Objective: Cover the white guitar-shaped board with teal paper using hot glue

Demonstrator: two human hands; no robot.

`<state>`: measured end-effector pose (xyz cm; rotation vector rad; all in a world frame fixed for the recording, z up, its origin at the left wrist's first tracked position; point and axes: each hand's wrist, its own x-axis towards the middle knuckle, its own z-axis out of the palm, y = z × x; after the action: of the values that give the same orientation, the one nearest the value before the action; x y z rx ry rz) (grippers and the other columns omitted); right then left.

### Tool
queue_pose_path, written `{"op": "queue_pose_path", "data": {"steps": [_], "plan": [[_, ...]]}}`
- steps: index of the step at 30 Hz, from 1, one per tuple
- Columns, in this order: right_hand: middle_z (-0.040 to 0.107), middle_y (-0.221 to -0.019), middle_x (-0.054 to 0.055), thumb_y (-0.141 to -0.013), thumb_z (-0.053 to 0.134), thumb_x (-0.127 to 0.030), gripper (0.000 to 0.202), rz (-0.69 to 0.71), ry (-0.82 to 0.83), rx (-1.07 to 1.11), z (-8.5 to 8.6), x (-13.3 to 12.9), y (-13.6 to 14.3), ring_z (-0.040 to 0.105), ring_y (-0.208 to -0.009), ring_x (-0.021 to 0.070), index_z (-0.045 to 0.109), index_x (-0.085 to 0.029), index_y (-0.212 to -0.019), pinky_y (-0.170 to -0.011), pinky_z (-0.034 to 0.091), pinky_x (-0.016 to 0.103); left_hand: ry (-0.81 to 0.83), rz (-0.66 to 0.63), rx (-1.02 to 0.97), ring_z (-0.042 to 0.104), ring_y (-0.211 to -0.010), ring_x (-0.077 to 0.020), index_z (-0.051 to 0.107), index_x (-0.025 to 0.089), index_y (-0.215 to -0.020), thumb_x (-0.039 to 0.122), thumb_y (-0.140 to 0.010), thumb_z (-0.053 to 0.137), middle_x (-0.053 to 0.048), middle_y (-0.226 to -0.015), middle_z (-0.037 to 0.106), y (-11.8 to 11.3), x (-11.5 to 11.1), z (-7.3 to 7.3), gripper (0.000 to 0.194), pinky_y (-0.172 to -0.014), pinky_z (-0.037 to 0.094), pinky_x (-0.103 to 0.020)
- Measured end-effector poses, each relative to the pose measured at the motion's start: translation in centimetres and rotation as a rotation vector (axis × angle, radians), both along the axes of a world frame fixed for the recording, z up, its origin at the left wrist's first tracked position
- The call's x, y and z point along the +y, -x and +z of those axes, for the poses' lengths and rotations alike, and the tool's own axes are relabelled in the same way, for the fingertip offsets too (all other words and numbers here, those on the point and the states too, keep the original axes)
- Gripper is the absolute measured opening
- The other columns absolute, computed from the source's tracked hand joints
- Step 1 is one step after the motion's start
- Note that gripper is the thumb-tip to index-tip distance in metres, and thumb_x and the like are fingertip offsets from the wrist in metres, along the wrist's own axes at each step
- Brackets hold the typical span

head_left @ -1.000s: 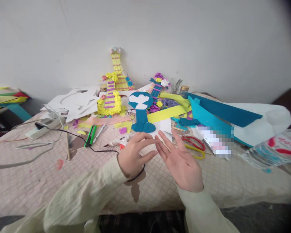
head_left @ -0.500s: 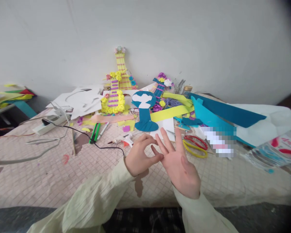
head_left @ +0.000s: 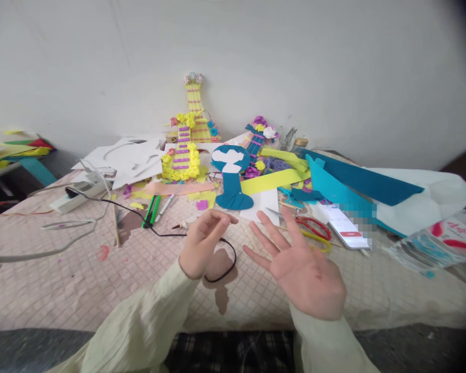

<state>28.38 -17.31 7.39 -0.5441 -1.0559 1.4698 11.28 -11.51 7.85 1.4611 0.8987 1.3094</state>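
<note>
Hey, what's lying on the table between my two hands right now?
In the head view, a curved stretch of black cord lies on the patterned tablecloth between your left hand and right hand.

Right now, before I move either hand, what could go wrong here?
The left hand might snag the black cord, which loops over the cloth between the hands and could drag if caught.
The right hand is open in front of the scissors, so lowering it carelessly might bring the fingers onto a blade.
A sweep further right could bump the phone, which lies just past the scissor handles.
</note>
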Motion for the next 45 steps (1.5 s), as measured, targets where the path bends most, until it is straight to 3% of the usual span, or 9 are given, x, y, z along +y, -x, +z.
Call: {"op": "queue_pose_path", "data": {"steps": [3,7,13,18,24,31,37,41,45], "plan": [[0.047,-0.134,0.004,-0.076,0.040,-0.059,0.057,-0.019,0.023,-0.044,-0.4,0.0,-1.1,0.042,-0.122,0.0288,0.042,-0.036,-0.127,-0.088,0.041,0.052,0.071,-0.019,-0.183,0.063,-0.086,-0.0163,0.054,0.018,-0.078,0.031,-0.081,0.055,-0.003,-0.083,0.068,0.9,0.1,0.1,0.013,-0.086,0.046,-0.034],[0.069,-0.091,0.007,-0.080,0.048,-0.047,0.030,-0.218,0.042,-0.328,-1.8,0.3,-1.8,0.064,-0.082,0.0219,0.062,-0.025,-0.097,-0.074,0.049,0.039,0.103,-0.068,-0.214,0.064,-0.079,-0.0151,0.054,0.018,-0.078,0.030,-0.081,0.056,-0.001,-0.077,0.068,1.5,0.0,0.1,0.013,-0.082,0.050,-0.035],[0.063,-0.069,0.003,-0.071,0.061,-0.040,0.024,-0.277,0.001,-1.289,-5.9,0.9,1.0,0.057,-0.058,0.0164,0.058,-0.019,-0.083,-0.056,0.043,0.029,0.138,-0.134,-0.232,0.063,-0.074,-0.0137,0.053,0.018,-0.078,0.030,-0.081,0.056,0.000,-0.071,0.065,1.2,-0.4,-0.2,0.013,-0.077,0.051,-0.033],[0.062,-0.066,0.004,-0.079,0.049,-0.022,0.012,-0.307,-0.099,-1.583,-8.0,0.9,1.8,0.058,-0.061,0.0179,0.053,-0.020,-0.068,-0.057,0.039,0.028,0.114,-0.170,-0.235,0.058,-0.062,-0.0111,0.051,0.018,-0.078,0.029,-0.083,0.053,0.002,-0.061,0.059,1.5,-1.0,-0.2,0.012,-0.074,0.051,-0.033],[0.062,-0.061,0.003,-0.081,0.044,-0.025,0.015,-0.455,-0.008,-1.461,-6.9,0.3,-1.2,0.059,-0.056,0.0184,0.053,-0.020,-0.070,-0.055,0.040,0.029,0.030,-0.099,-0.091,0.050,-0.053,-0.0080,0.052,0.018,-0.079,0.027,-0.085,0.050,0.003,-0.056,0.053,1.9,-1.8,-0.6,0.011,-0.053,0.041,-0.021],[0.061,-0.063,0.001,-0.080,0.050,-0.044,0.025,-0.292,0.200,-0.935,-3.5,-2.6,-1.5,0.052,-0.048,0.0120,0.056,-0.020,-0.078,-0.045,0.041,0.023,-0.096,0.013,0.373,0.043,-0.051,-0.0099,0.060,0.018,-0.082,0.032,-0.082,0.050,0.002,-0.055,0.048,0.8,-2.0,-1.4,0.017,-0.049,0.033,-0.023],[0.059,-0.062,-0.001,-0.080,0.053,-0.041,0.021,-0.281,0.165,-0.866,-2.4,-3.4,-0.8,0.051,-0.048,0.0095,0.055,-0.020,-0.078,-0.045,0.041,0.020,-0.045,-0.193,0.438,0.032,-0.045,-0.0070,0.059,0.016,-0.106,0.037,-0.075,0.059,0.003,-0.059,0.053,-0.7,-2.6,-1.0,0.037,-0.045,0.030,-0.022],[0.057,-0.061,-0.001,-0.081,0.052,-0.039,0.021,-0.306,0.117,-0.895,-2.1,-3.2,-0.6,0.050,-0.048,0.0095,0.056,-0.019,-0.075,-0.045,0.041,0.020,-0.133,-0.184,0.434,0.034,-0.046,-0.0064,0.070,0.015,-0.079,0.031,-0.076,0.061,0.005,-0.049,0.036,-1.3,-3.1,-0.9,0.018,-0.046,0.029,-0.021],[0.056,-0.059,0.000,-0.080,0.053,-0.040,0.022,-0.328,0.139,-0.881,-2.4,-3.0,-0.6,0.050,-0.048,0.0100,0.056,-0.019,-0.075,-0.044,0.041,0.021,-0.183,-0.121,0.392,0.038,-0.049,-0.0077,0.069,0.014,-0.068,0.026,-0.078,0.059,0.003,-0.050,0.039,-1.0,-3.4,-1.0,0.019,-0.049,0.032,-0.023]]}}
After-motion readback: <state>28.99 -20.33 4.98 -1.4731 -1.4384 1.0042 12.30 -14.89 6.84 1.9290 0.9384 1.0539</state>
